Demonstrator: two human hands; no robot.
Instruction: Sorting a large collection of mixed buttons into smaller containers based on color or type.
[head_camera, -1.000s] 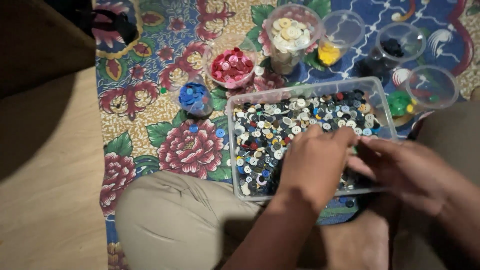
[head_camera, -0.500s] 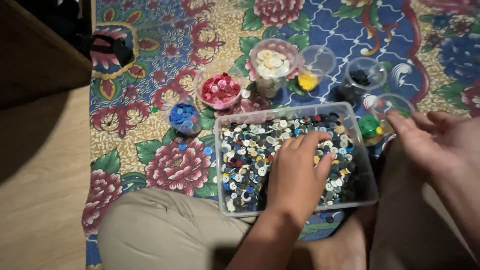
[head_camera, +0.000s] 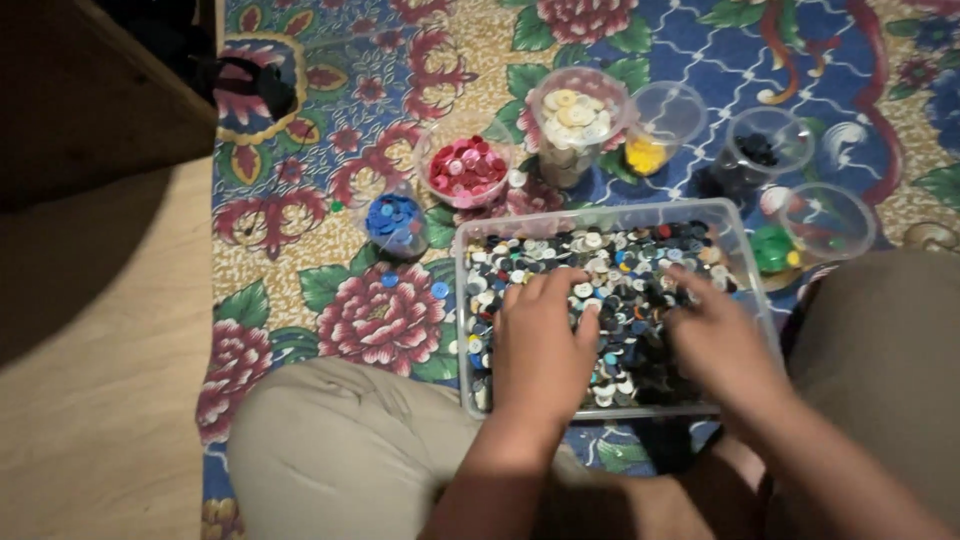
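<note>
Buttons (head_camera: 610, 262) of mixed colours fill a clear rectangular tub (head_camera: 462, 300) set on a floral mat (head_camera: 300, 270), between the person's knees. Left hand (head_camera: 540, 345) lies palm down on the button heap, fingers spread flat, nothing pinched that I can see. Right hand (head_camera: 715, 335) rests beside it, fingertips dug into the heap near the tub's right side; whether it holds a button is unclear, the fingers hide it. Sorted cups ring the far side of the tub: blue buttons (head_camera: 395, 222) at left, red buttons (head_camera: 465, 168) behind, cream-white buttons (head_camera: 575, 115) in a taller cup, yellow ones (head_camera: 648, 155), dark ones (head_camera: 760, 150), and green ones (head_camera: 772, 248) just beside the tub's right corner, next to a nearly bare clear cup (head_camera: 830, 222). A few loose blue buttons sit on the mat near the blue cup. Wooden floor (head_camera: 90, 400) lies at left.
</note>
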